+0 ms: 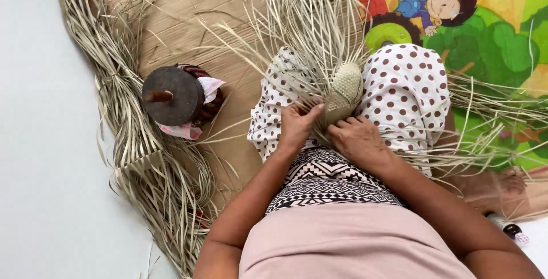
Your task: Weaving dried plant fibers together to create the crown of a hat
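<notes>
Centrally, a small woven piece [344, 91] of pale dried strips sits on the person's lap, between two knees draped in white cloth with brown dots [406, 85]. Left hand [298, 125]: fingers curled closed on the strips at the piece's lower left edge, thumb pointing toward the weave. Right hand [358, 138]: resting palm-down just below the piece, its fingertips touching the lower rim; whether it pinches a strand cannot be told from this view. Loose unwoven strands [311, 16] fan upward and outward from the woven piece, spreading over a brown cardboard sheet [177, 10]. To the person's left, on the cardboard, stands a dark round wooden form with a short peg [171, 96], with red-and-black wrapping and a scrap of pale cloth beneath it. A thick bundle of dried strips [128, 119] curves along the cardboard's left edge, lying on the pale floor [40, 142]. A colourful cartoon play mat [491, 33] lies to the right, partly under further loose strips. A bare foot [496, 185] shows at the right.
</notes>
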